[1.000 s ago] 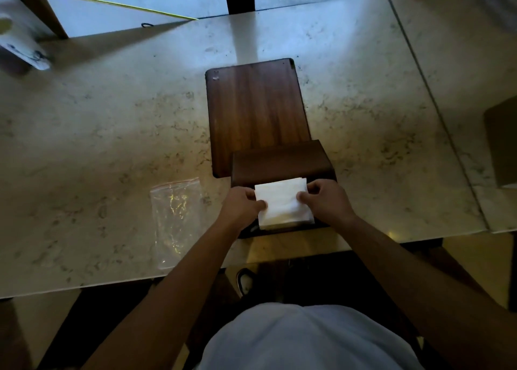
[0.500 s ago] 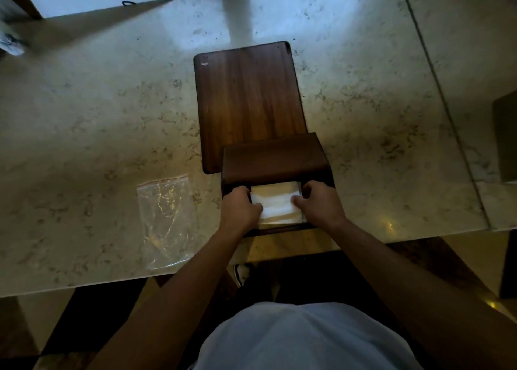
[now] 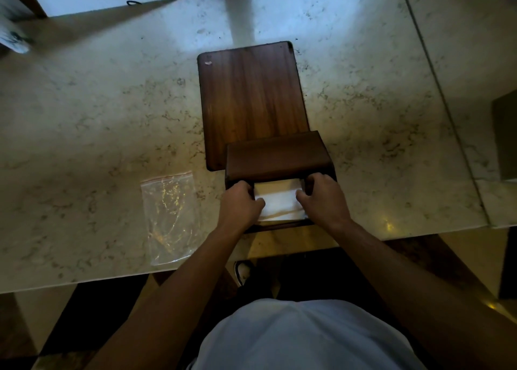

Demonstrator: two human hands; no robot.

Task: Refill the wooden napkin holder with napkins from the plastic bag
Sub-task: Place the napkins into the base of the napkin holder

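- Two hands, both mine, meet at the open near end of the wooden napkin holder [image 3: 277,157], which sits at the table's [image 3: 84,117] near edge.
- My left hand [image 3: 242,206] curls over the left edge of the napkins [image 3: 278,201]; my right hand [image 3: 321,199] curls over the right edge. Each hand's fingers are bent and pressing on the white stack, thumbs on top.
- The napkins lie flat in the holder's tray, partly under its dark wooden cover, with their near part showing between my hands.
- The stack looks soft, light and easily creased. I judge it best held by both side edges, as now, so the sheets stay squared.
- The visible part of the stack is roughly square, so I cannot tell its long axis. The holder's long side runs left to right.
- A flat wooden board [image 3: 249,101] lies behind the holder, running away from me.
- The plastic bag [image 3: 170,215] lies flat and apparently empty just left of my left hand.
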